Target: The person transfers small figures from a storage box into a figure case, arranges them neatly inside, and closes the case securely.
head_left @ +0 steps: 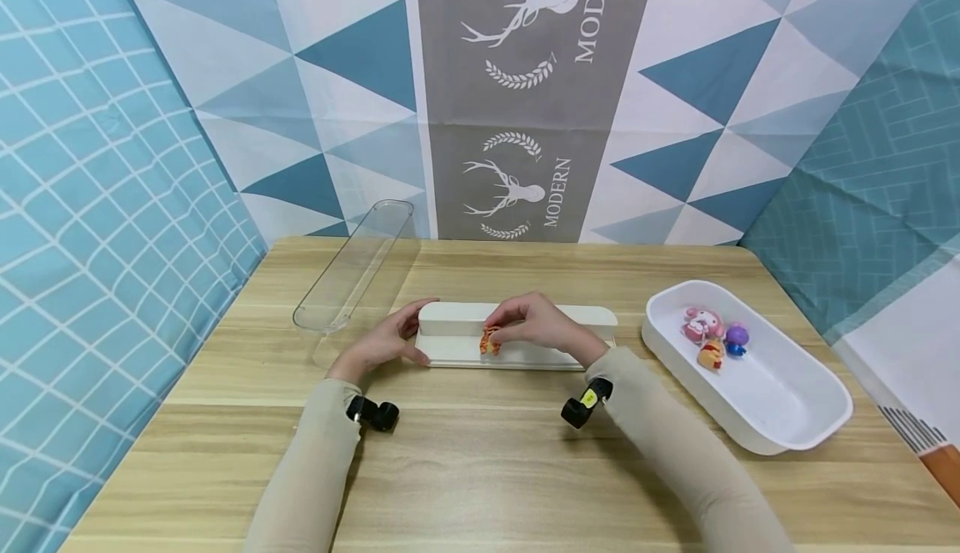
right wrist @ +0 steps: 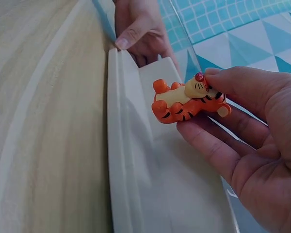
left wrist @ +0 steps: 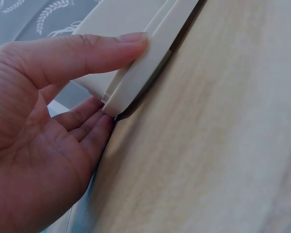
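Near the middle of the table (head_left: 480, 470), a white stepped stand (head_left: 450, 351) lies lengthwise across the view, with the orange tiger figure (head_left: 490, 341) over its lower step. The right hand (head_left: 536, 321) pinches this figure between thumb and fingers, its striped side and red nose showing in the right wrist view; whether its feet touch the stand I cannot tell. The left hand (head_left: 390, 339) grips the stand's left end, thumb on the front edge and fingers round the corner. To the left, just beyond that hand, a clear oblong cover (head_left: 352, 273) rests on the table. Well apart on the right, a white tray (head_left: 787, 399) holds a pink figure (head_left: 703, 324), a purple-and-blue figure (head_left: 737, 338) and a yellow-and-red figure (head_left: 711, 355), grouped close together toward its far end
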The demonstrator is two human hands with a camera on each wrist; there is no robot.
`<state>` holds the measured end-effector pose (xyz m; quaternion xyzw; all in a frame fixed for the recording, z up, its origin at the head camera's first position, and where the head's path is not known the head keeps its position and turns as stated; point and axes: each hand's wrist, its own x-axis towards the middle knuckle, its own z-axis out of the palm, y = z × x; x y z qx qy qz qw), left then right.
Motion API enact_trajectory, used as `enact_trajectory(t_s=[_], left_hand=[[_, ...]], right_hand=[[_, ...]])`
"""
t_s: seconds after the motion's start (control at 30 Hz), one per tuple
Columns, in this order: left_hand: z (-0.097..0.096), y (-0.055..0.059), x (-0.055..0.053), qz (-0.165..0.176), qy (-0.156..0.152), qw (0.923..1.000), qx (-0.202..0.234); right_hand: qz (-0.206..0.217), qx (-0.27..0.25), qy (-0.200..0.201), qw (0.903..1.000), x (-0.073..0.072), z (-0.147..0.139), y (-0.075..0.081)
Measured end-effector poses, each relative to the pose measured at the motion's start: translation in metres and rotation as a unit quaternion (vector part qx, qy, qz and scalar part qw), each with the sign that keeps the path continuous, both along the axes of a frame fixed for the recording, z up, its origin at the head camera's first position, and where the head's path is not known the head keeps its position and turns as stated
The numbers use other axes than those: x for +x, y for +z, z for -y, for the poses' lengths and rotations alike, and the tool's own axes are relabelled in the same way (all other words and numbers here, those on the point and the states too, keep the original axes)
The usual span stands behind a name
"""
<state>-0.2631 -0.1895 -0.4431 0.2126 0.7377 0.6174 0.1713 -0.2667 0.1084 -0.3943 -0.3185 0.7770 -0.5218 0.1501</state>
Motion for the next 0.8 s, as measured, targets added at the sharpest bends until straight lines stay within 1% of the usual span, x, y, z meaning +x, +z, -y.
enact_trajectory(t_s=[0.2, 0.33, 0.6, 0.8], left_hand=[[0.0, 0.0, 0.0, 0.0, -0.002, 1.0, 0.001], [0.0, 0.0, -0.001, -0.003, -0.002, 1.0, 0.001], [0.001, 0.0, 0.0, -0.004, -0.004, 1.0, 0.0], [0.001, 0.0, 0.0, -0.001, -0.005, 1.0, 0.0]], right_hand=[[-0.002, -0.003, 0.009, 0.9999, -0.001, 0.007, -0.006], [-0.013, -0.009, 0.011, 0.9998, -0.001, 0.012, -0.009], [-0.035, 0.0, 0.004, 0.9994, 0.005, 0.023, -0.009], [-0.072, 0.007, -0.004, 0.9974, 0.007, 0.031, -0.011]])
